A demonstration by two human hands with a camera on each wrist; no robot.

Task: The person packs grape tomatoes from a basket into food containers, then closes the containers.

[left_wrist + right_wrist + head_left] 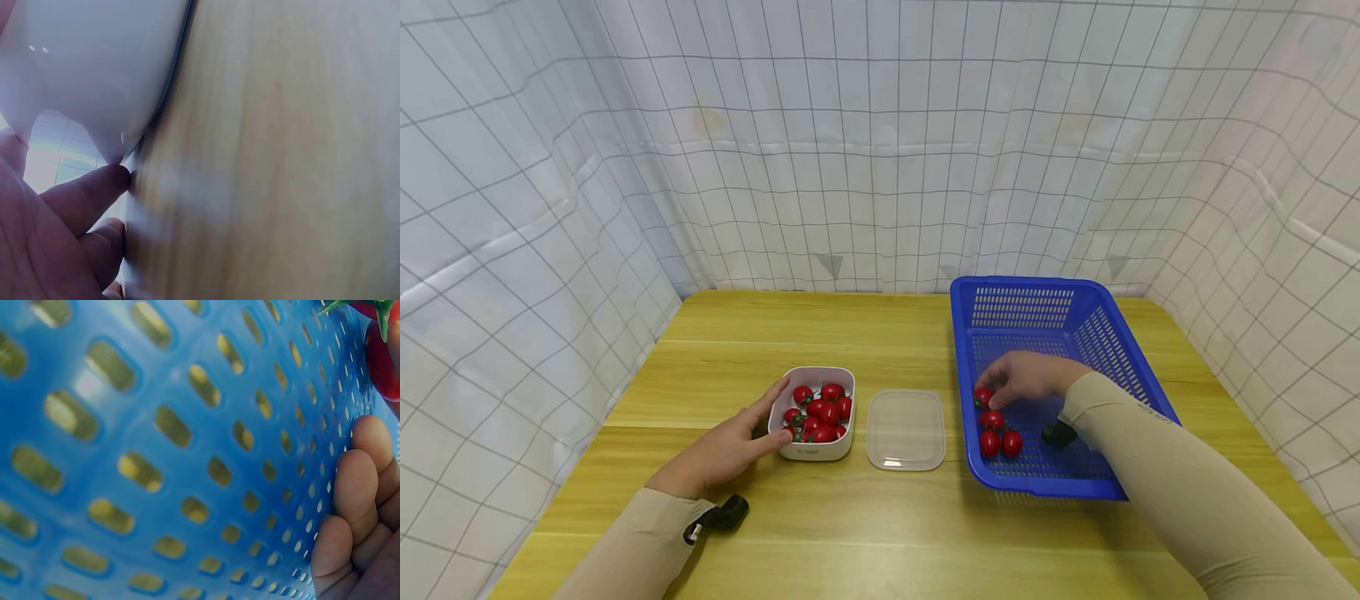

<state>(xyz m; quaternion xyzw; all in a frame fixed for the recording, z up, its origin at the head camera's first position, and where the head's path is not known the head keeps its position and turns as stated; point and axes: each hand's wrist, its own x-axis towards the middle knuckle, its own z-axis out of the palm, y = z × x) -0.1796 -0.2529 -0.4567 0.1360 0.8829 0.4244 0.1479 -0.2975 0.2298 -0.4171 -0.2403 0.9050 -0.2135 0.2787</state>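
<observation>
My left hand (pixel 730 450) rests against the left side of a small white square container (pixel 815 452), thumb and index finger spread along it. In the left wrist view, fingertips (pixel 115 178) touch the container's smooth wall (pixel 94 56). Several red cherry tomatoes (pixel 829 412) with green stems lie inside it. Over at the right, my right hand (pixel 1030 377) reaches into a blue plastic basket (pixel 964 400) and pinches a cherry tomato (pixel 983 397) between thumb and fingers. Close by in the basket lie more cherry tomatoes (pixel 990 443). The right wrist view shows a tomato (pixel 381 369) beside the fingers.
A clear square lid (pixel 906 429) lies flat on the wooden table (pixel 850 533) between container and basket. White grid-patterned curtains (pixel 887 167) enclose the back and sides. The basket has perforated walls and a raised rim.
</observation>
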